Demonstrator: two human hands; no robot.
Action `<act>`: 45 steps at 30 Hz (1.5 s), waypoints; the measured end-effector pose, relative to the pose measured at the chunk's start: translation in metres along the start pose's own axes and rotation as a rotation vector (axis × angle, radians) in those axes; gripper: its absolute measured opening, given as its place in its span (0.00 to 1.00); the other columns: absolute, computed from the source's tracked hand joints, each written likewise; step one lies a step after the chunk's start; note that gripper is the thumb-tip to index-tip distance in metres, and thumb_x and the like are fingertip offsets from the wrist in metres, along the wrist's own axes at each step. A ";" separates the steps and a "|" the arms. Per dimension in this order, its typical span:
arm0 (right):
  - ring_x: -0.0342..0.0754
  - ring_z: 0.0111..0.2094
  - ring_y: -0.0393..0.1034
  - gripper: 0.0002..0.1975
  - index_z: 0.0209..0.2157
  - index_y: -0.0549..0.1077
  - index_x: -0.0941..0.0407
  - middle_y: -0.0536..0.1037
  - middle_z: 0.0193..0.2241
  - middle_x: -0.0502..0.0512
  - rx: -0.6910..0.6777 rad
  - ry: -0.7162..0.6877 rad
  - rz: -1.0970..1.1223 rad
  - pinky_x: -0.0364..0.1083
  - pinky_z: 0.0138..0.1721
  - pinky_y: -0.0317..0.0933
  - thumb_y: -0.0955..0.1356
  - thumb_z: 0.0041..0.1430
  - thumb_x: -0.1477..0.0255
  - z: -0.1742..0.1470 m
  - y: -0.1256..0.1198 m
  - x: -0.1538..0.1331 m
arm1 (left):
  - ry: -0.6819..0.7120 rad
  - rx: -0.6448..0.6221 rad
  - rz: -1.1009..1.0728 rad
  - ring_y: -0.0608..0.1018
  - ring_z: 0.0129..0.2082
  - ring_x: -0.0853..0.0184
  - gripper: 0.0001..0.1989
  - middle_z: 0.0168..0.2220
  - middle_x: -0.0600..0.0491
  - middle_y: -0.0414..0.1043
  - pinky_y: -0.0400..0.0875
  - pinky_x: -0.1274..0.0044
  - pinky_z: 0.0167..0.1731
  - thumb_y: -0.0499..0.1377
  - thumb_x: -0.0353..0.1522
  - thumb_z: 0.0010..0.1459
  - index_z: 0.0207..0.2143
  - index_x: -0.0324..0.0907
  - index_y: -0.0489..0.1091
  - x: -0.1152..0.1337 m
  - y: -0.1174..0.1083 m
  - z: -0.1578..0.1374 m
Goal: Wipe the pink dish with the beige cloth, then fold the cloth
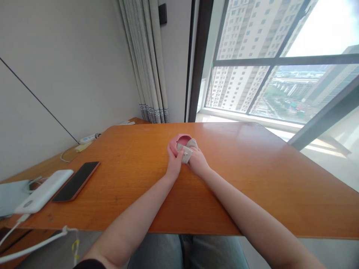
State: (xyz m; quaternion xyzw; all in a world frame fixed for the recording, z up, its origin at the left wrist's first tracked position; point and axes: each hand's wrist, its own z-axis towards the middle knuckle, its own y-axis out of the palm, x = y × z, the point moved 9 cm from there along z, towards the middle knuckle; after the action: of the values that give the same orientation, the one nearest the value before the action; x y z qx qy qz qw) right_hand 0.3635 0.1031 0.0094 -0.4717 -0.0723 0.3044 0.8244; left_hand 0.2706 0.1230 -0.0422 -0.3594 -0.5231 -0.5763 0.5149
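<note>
A small pink hollow object, round-edged with a dark opening facing up, is held just above or on the middle of the wooden table; I cannot tell its exact kind. My left hand is closed around its near left side, thumb on top. A pale grey piece that looks like folded cloth lies across the opening and hangs over the near side, with a small dark mark on it. My right hand grips this cloth at its right side; most of those fingers are hidden behind it.
On the table at left lie a phone and a white power bank with a cable plugged in. A power strip sits by the wall. Another white cable runs along the near left edge. Windows stand beyond the right side.
</note>
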 end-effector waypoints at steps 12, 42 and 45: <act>0.50 0.40 0.66 0.11 0.41 0.73 0.54 0.75 0.36 0.55 -0.084 -0.116 0.113 0.50 0.47 0.58 0.66 0.55 0.73 0.001 -0.008 -0.019 | 0.207 -0.172 0.422 0.70 0.53 0.59 0.20 0.51 0.48 0.69 0.60 0.66 0.56 0.55 0.33 0.54 0.50 0.43 0.66 0.044 -0.020 0.029; 0.53 0.45 0.65 0.17 0.47 0.70 0.59 0.74 0.41 0.60 0.008 0.016 0.129 0.51 0.47 0.59 0.64 0.54 0.78 -0.002 0.008 -0.001 | 0.101 -0.043 0.124 0.72 0.51 0.61 0.32 0.50 0.45 0.68 0.66 0.69 0.51 0.55 0.45 0.57 0.59 0.44 0.49 0.012 -0.014 0.018; 0.53 0.44 0.65 0.16 0.46 0.70 0.59 0.74 0.41 0.60 0.016 -0.001 0.162 0.51 0.48 0.59 0.64 0.54 0.78 -0.002 0.012 -0.004 | 0.083 -0.027 0.151 0.69 0.54 0.62 0.24 0.53 0.46 0.65 0.63 0.71 0.53 0.59 0.42 0.54 0.50 0.44 0.57 0.010 -0.012 0.016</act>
State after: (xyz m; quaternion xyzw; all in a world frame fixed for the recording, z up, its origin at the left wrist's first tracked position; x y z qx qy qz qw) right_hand 0.3561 0.1042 -0.0005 -0.4693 -0.0320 0.3710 0.8007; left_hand 0.2549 0.1359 -0.0324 -0.3802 -0.4650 -0.5572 0.5734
